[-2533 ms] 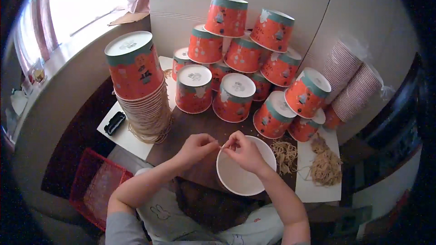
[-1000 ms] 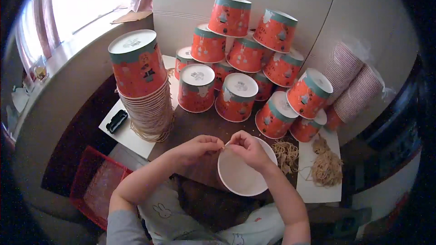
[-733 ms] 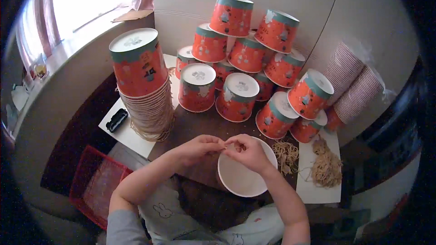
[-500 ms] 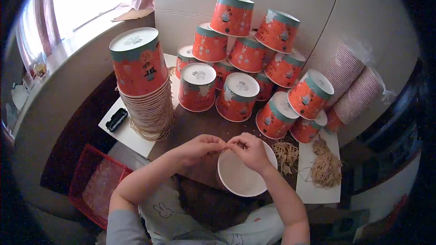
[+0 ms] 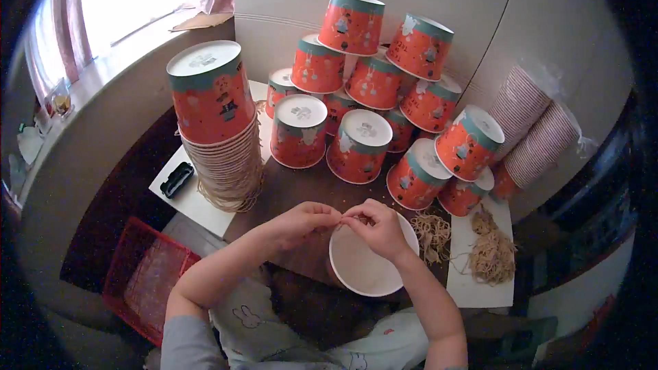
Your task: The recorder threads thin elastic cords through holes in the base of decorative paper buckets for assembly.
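A paper bucket point(image 5: 373, 267), white inside, stands with its mouth toward me at the near edge of the brown table. Over its far left rim my left hand point(image 5: 312, 223) and my right hand point(image 5: 377, 229) meet, thumbs and fingertips pinched together. What lies between the fingertips is too small to make out. Just right of the bucket is a loose heap of tan string point(image 5: 432, 236). A second bundle of tan string point(image 5: 492, 250) lies on the white board point(image 5: 473, 291) further right.
Upside-down orange buckets point(image 5: 298, 130) are piled at the back. A tall nested bucket stack point(image 5: 212, 109), strung with tan cords, stands left, beside a dark green object point(image 5: 177, 179). Bagged nested buckets point(image 5: 541, 144) lean at the right wall. A red basket point(image 5: 137, 281) sits lower left.
Both hands stay pinched together at the bucket's rim, with only slight finger movement. The bucket and the piles have not visibly moved.
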Demonstrator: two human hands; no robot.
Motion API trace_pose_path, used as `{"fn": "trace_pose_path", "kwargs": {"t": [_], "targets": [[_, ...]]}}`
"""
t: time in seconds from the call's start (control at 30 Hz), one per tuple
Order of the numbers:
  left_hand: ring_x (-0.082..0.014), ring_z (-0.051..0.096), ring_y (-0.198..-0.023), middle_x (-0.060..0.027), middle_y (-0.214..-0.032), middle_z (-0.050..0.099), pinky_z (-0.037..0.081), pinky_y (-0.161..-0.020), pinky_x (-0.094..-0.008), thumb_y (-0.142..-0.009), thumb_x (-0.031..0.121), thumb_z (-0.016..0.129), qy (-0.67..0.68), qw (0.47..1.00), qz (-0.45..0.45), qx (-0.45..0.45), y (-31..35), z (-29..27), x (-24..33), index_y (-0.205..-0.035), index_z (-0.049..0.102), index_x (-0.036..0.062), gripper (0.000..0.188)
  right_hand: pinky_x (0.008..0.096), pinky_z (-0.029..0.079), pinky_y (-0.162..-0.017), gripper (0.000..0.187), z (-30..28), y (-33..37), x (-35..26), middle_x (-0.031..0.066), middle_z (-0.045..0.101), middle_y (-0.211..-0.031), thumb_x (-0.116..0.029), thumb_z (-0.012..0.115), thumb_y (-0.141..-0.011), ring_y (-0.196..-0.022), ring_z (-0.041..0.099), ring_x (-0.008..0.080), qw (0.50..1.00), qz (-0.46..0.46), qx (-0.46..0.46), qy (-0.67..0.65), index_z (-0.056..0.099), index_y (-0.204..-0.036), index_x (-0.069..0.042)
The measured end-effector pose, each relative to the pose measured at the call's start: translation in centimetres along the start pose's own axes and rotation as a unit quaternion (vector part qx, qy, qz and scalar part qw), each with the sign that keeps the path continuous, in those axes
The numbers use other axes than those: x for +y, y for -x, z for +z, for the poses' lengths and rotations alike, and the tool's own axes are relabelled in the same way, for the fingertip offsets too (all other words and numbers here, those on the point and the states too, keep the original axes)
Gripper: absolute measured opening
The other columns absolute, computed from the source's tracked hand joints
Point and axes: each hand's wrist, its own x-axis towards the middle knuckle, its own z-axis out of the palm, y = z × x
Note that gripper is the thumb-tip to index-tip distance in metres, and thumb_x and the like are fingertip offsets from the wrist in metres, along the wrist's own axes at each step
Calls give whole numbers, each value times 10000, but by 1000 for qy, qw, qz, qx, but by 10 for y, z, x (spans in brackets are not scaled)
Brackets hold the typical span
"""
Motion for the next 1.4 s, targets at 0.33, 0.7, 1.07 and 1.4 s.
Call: {"fn": "trace_pose_path", "kwargs": {"t": [0.33,0.7,1.07,1.4], "targets": [[-65,517,-717,-15,-818,573,426,-629,-206,-781,134,572,-231,966,116,16,0,0,3,-874,562,14,152,276,386,-504,98,0,0,3,53,506,-645,-148,614,-729,-545,483,152,999,41,4,-23,606,-766,-57],[-54,496,-699,-5,-769,561,414,-591,-193,-793,169,573,-217,962,140,88,1,6,4,-841,556,25,153,247,420,-543,133,4,3,15,59,584,-747,-146,610,-740,-593,521,124,994,80,2,-68,594,-792,-25],[-59,498,-720,-15,-783,561,417,-621,-197,-806,166,541,-228,959,127,107,0,1,5,-863,542,19,157,244,423,-530,142,4,4,16,58,589,-706,-164,595,-742,-584,527,108,991,113,-8,-73,590,-784,-28],[-58,474,-697,1,-754,534,399,-598,-197,-799,139,514,-244,949,155,125,-1,1,5,-840,538,33,116,250,422,-524,156,2,3,13,62,585,-661,-180,585,-747,-566,530,113,989,134,-32,-58,595,-775,-26]]}}
